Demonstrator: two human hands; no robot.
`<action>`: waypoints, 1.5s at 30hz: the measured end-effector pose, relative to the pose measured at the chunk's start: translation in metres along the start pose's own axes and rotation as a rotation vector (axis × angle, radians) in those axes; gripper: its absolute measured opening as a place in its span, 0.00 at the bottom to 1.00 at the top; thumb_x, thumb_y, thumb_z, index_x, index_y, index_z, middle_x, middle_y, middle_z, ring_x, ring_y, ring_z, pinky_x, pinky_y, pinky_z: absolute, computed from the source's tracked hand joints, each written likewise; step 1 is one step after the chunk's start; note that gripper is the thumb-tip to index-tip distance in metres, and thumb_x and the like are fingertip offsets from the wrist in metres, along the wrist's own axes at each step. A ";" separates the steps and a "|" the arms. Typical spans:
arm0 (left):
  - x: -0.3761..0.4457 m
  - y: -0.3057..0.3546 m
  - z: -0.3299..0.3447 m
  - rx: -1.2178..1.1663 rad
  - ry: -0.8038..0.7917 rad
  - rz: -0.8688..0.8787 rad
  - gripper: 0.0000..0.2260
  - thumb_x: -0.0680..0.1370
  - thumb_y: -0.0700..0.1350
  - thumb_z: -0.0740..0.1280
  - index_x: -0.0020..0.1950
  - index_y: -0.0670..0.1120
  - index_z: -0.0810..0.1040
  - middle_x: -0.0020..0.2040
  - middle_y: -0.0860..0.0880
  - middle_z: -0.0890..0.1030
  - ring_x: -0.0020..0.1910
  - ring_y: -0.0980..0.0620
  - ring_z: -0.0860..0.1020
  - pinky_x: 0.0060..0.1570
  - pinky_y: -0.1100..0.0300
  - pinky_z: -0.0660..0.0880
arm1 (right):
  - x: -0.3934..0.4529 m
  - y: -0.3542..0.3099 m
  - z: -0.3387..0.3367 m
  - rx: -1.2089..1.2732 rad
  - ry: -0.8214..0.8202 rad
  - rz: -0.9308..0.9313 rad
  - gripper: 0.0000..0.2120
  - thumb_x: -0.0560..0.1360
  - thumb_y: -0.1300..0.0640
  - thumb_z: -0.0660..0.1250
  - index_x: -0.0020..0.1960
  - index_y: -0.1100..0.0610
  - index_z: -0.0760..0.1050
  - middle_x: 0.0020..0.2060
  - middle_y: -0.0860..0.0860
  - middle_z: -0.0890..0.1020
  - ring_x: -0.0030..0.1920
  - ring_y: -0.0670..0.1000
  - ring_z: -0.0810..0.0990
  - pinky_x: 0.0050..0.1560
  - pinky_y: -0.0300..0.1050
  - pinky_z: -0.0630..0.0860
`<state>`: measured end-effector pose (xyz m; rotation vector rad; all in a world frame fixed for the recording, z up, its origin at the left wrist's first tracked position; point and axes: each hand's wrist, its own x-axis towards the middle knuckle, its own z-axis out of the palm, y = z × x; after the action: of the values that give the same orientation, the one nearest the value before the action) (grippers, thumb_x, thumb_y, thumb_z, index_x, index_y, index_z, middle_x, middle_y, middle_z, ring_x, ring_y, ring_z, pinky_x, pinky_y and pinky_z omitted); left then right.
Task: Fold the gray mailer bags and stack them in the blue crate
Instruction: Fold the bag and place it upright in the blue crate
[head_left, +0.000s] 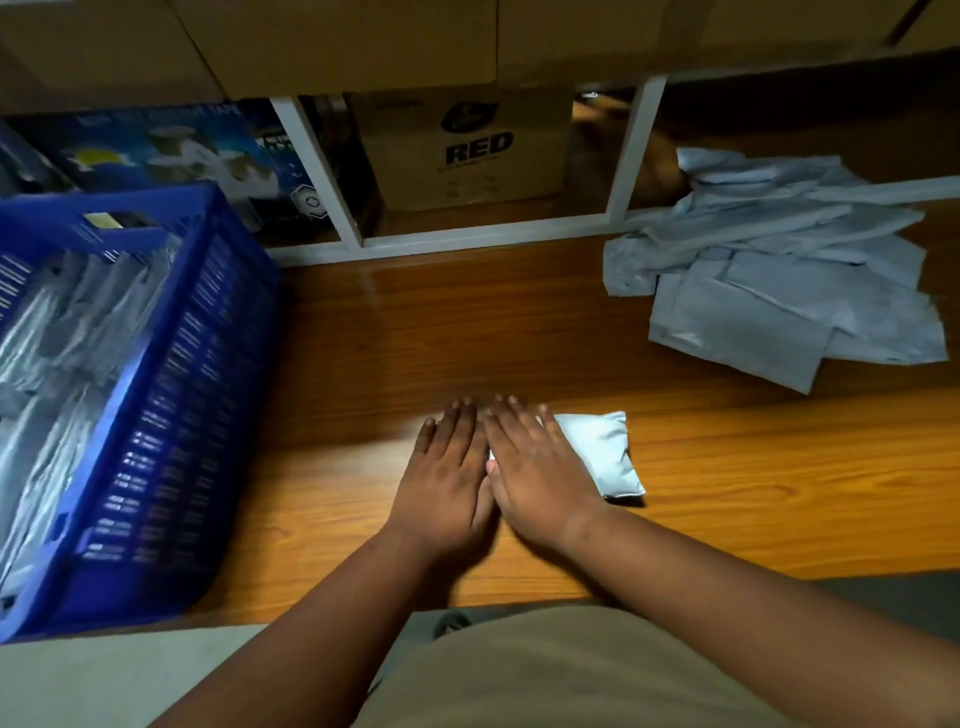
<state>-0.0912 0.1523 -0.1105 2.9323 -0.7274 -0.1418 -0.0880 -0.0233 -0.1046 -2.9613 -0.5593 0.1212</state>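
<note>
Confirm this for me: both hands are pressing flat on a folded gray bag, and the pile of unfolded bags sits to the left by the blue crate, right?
Not quite. The head view shows both hands, left and right, flat on the folded bag, but the pile of unfolded bags lies to the right, across from the blue crate.

Colours/patterns as seen from my head cam:

- Mailer bag (597, 454) under my right hand (535, 470): pale gray, near white where light hits, no print visible.
- Loose bag pile (784, 275): gray w/ a bluish tint, plain.
- Crate (171, 395): strong blue, walls w/ a grid of small slots; contents inside read silver-gray, shiny.
- Table (727, 499): orange-brown wood grain, w/ darker streaks.
- Shelf frame (631, 150): white.
- Cardboard box (467, 150): tan, black "RED" lettering, dark round logo above.
- Printed carton (171, 150): dark blue, w/ white graphics and a yellow patch.
- My trousers (571, 675): khaki/tan.
</note>
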 end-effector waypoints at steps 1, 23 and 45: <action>0.000 0.000 0.000 0.007 -0.008 -0.004 0.32 0.86 0.56 0.49 0.87 0.43 0.50 0.87 0.41 0.52 0.86 0.43 0.47 0.83 0.40 0.50 | 0.000 0.001 0.001 -0.011 0.010 0.005 0.32 0.84 0.46 0.52 0.85 0.60 0.60 0.84 0.59 0.62 0.85 0.58 0.56 0.84 0.61 0.50; 0.003 -0.002 0.005 0.056 -0.015 0.016 0.33 0.85 0.55 0.50 0.87 0.41 0.50 0.86 0.38 0.51 0.86 0.40 0.47 0.82 0.39 0.50 | 0.004 0.000 0.004 -0.014 -0.030 0.043 0.35 0.82 0.44 0.50 0.86 0.58 0.57 0.86 0.58 0.55 0.86 0.58 0.50 0.84 0.62 0.50; 0.030 0.025 -0.003 0.012 -0.010 0.024 0.31 0.86 0.55 0.50 0.87 0.45 0.53 0.87 0.44 0.55 0.86 0.44 0.53 0.82 0.41 0.52 | -0.020 0.047 -0.007 -0.027 -0.004 -0.020 0.31 0.85 0.42 0.52 0.85 0.53 0.60 0.84 0.55 0.62 0.85 0.58 0.57 0.82 0.68 0.51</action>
<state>-0.0761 0.1171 -0.1064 2.9357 -0.7667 -0.1507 -0.0885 -0.0749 -0.1027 -2.9814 -0.5952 0.1190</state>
